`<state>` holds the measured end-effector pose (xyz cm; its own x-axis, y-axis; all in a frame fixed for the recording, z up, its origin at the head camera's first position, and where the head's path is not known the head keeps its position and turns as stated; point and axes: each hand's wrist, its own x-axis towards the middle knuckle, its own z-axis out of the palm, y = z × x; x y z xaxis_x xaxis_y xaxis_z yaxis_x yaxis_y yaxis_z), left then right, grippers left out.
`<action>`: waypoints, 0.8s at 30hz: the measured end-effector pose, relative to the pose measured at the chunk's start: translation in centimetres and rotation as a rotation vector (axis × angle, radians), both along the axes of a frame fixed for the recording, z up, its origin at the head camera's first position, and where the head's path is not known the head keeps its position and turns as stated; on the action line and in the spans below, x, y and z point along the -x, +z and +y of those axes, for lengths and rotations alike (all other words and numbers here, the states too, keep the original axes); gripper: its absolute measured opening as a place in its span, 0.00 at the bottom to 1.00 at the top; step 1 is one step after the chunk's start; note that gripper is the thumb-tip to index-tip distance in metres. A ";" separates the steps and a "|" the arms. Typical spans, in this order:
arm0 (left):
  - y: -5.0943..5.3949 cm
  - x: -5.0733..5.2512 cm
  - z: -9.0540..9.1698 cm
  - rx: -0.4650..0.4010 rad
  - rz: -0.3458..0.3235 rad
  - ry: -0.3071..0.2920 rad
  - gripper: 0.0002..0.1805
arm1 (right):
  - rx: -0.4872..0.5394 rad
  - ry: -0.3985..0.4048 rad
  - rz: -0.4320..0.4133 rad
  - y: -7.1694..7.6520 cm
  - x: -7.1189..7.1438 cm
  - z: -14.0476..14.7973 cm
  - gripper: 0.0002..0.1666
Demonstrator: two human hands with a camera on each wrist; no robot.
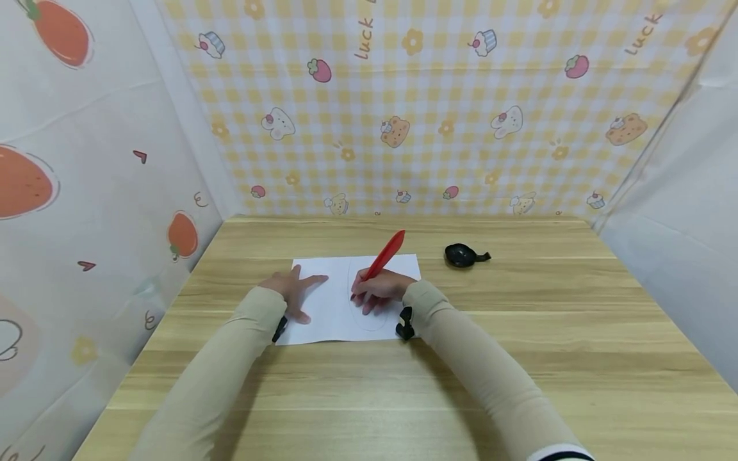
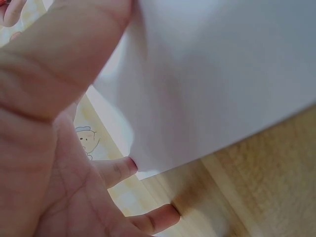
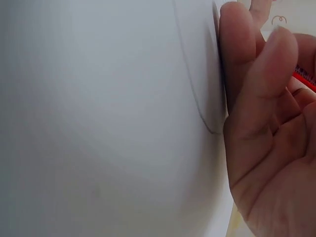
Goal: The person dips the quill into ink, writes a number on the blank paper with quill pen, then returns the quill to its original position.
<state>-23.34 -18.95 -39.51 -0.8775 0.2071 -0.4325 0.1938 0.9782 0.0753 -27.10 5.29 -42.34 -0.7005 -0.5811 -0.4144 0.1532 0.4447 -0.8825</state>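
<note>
A sheet of white paper [image 1: 328,323] lies on the wooden table, with a thin dark curved line [image 1: 369,330] drawn on its right half. My right hand [image 1: 382,289] pinches a red feather-shaped pen [image 1: 389,251], its lower end at the paper beside the line and its top leaning up to the right. Spread fingers of my left hand [image 1: 293,294] rest on the paper's left side. In the left wrist view, the left thumb lies over the paper [image 2: 212,74]. The right wrist view shows the line [image 3: 190,79] beside curled fingers, with a bit of red pen [image 3: 304,81] behind them.
A small black oval dish-like object with a short handle [image 1: 461,255] lies on the table right of the paper. Behind the table [image 1: 346,397] hangs a yellow checked cloth [image 1: 369,96]. White printed cloth [image 1: 115,192] stands at the left, plain white cloth [image 1: 686,224] at the right.
</note>
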 end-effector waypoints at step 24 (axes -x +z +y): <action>0.0 0.1 -0.1 -0.017 0.014 -0.007 0.56 | -0.009 0.019 -0.040 0.2 -0.2 -0.1 0.07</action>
